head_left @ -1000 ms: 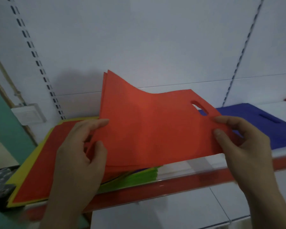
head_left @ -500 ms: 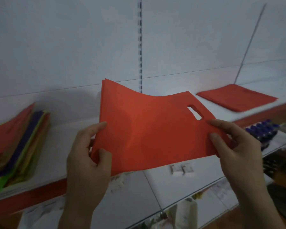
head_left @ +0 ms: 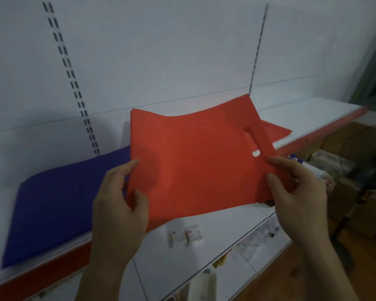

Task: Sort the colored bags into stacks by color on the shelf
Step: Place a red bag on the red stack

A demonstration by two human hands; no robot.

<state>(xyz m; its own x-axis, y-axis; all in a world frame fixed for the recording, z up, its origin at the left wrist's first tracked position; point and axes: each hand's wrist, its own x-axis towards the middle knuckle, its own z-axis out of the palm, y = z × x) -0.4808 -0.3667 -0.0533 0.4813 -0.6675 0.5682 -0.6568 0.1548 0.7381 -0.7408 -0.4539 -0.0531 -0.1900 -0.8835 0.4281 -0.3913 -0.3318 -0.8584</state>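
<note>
Because the held red bag [head_left: 193, 166] blocks the view, the red stack [head_left: 279, 132] on the shelf [head_left: 313, 114] shows only a corner. The blue stack [head_left: 59, 205] at left is blurred. Bag is flat, orange-red, sagging mid-span, with its handle slot [head_left: 252, 144] at right. Left hand [head_left: 117, 211] and right hand [head_left: 297, 196] pinch its side edges, holding it above the shelf front.

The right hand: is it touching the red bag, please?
Touching: the head view shows the right hand pinching the red bag beside its handle slot.
</note>
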